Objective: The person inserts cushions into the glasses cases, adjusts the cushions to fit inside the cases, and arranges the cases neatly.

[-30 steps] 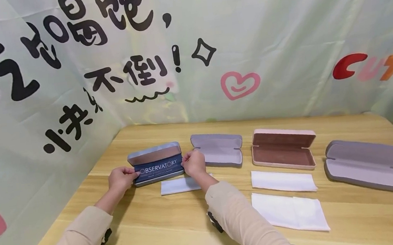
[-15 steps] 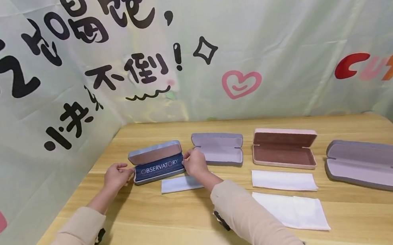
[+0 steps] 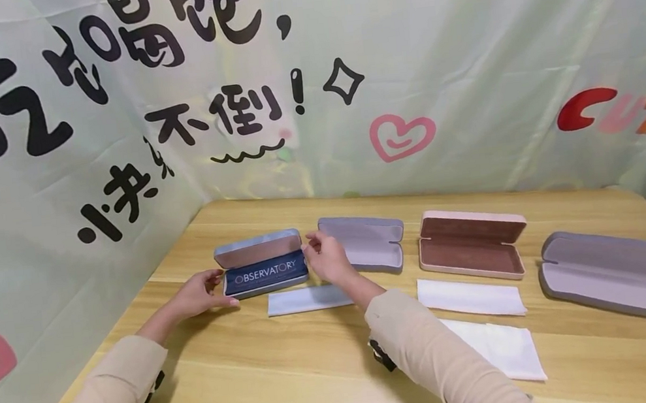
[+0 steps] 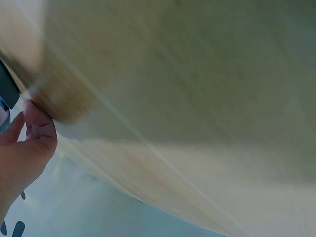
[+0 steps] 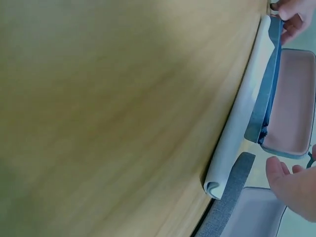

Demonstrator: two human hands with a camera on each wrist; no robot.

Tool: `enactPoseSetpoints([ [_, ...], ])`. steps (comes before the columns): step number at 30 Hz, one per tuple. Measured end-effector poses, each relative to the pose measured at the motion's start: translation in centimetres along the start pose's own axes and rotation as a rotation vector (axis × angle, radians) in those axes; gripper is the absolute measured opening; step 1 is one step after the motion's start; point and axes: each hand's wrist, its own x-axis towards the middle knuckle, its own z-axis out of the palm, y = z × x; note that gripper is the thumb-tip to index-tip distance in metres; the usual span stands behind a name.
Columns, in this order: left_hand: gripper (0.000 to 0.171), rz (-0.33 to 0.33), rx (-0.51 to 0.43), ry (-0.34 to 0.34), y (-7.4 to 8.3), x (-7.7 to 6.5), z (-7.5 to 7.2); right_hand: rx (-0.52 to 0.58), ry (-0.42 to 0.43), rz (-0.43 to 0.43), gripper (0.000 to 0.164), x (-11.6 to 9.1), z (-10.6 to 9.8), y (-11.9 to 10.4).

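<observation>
- two ends attended: my left grip (image 3: 199,294) stands at the left end of the blue case (image 3: 257,250), my right grip (image 3: 329,258) at the right end.
- left grip: thumb parted from the bent fingers, a loose curve with nothing seen clasped; whether it touches the case corner, i cannot tell.
- right grip: fingers slack and lightly bent, nothing in them; the right wrist view shows a gap between them and the case.
- location of item: the dark blue cloth (image 3: 264,273), printed "observatory", lies print up in the lower half of the blue case, between my grips, held by neither.
- lid: raised, in my judgement to leave the cloth exposed and reachable.
- stance: flanking both ends appears suited to squaring the cloth or steadying the case without covering the print.
- adjacent: the pale blue cloth (image 3: 304,300), folded to a strip, lies on the tabletop (image 3: 259,379) just in front, probably for easy reach.
- to the right: the lavender case (image 3: 376,258), pink case (image 3: 473,258) and grey case (image 3: 616,292), lids up, apparently spaced for separate access.
</observation>
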Motion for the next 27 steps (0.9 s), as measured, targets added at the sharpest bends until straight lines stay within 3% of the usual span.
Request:
enactPoseSetpoints([
  [6,0.081,0.06,0.046,0.012,-0.2,0.6,0.1,0.044,-0.068,0.052,0.047,0.7,-0.3,-0.1],
  [15,0.078,0.057,0.089,0.018,-0.4,1.2,0.2,0.138,-0.143,0.179,0.053,1.8,-1.0,0.3],
  [20,0.08,0.051,0.088,0.015,-0.5,1.4,0.1,0.114,-0.172,0.178,0.053,2.0,-1.2,0.6],
  [27,0.081,0.093,0.054,-0.004,-1.1,1.1,0.0,0.119,-0.194,0.175,0.054,2.3,-1.1,0.5],
])
